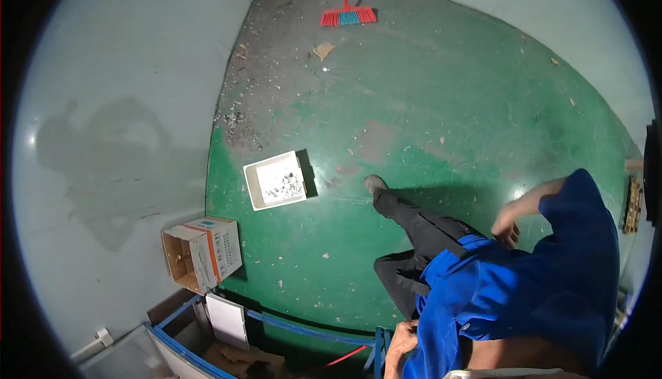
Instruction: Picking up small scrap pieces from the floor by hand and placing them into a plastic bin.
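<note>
At the lower edge, my left hand [403, 337] is beside my hip, close to the end of a blue metal frame [303, 337]. Its fingers look curled, and whatever they may hold is hidden. My right hand [507, 231] hangs in front of my blue shirt with loosely bent fingers and nothing visible in it. On the green floor ahead and left lies a white shallow tray [255, 187] with small dark bits inside. A broom [348, 16] with red and teal bristles rests far off near the back wall.
An open cardboard box [222, 249] lies by the left wall. A white board [227, 320] leans on the blue frame near lower left. Debris [238, 123] and a tan scrap [323, 50] litter the far left floor. Brownish stacked items [632, 204] are at the right wall.
</note>
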